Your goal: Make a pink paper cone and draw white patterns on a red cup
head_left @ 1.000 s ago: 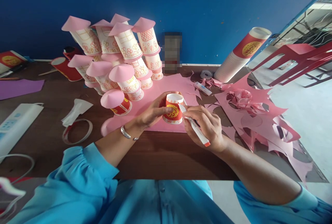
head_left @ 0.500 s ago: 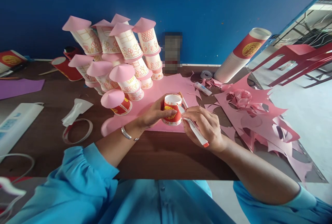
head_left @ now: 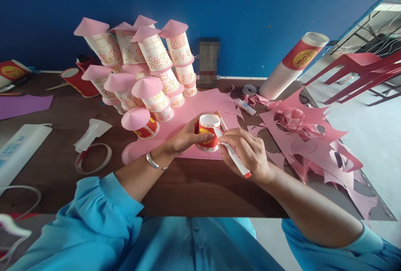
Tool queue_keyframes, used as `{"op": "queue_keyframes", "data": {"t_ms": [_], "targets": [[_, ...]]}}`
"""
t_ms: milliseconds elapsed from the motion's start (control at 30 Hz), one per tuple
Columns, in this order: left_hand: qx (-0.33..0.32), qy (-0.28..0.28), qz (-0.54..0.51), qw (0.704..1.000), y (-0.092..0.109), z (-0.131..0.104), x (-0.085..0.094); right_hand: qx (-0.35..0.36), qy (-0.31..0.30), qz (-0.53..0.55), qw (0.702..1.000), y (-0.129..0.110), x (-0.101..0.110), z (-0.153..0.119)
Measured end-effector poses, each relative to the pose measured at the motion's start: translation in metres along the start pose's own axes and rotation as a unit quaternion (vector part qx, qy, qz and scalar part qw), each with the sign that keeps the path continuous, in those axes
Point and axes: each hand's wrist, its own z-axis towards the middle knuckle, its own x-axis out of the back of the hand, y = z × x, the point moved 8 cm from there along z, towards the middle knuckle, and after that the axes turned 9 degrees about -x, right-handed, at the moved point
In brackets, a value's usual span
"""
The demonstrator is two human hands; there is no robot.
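My left hand is closed around a red paper cup with a gold emblem and white bands at its top and bottom. Small red marks show along the lower band. In my right hand is a white marker with an orange end, its tip side close to the cup's right upper edge. Whether the tip touches the cup I cannot tell. Behind the cup a second white and orange marker is partly hidden. Pink paper lies beneath. To the left stands a red cup with a pink cone roof.
Stacked white cups with flower drawings and pink cone roofs stand at the back left. Pink paper scraps, a glue stick and a tall cup stack are on the right. A tape roll and a power strip lie left.
Hardly anything differs. The marker in my right hand has shifted very slightly at the cup's edge; my left hand keeps its hold on the cup.
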Motion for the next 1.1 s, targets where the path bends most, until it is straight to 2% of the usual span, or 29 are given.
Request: {"op": "queue_keyframes", "data": {"t_ms": [567,1100], "targets": [[-0.006,-0.012,-0.008,1.0,-0.0003,-0.0004,-0.0024,0.005,-0.017,0.003,1.0,-0.001,-0.0021,-0.003],[0.007,0.006,0.0,1.0,-0.0004,-0.0001,0.0001,-0.003,-0.008,0.009,1.0,0.0004,-0.0019,-0.0029]]}}
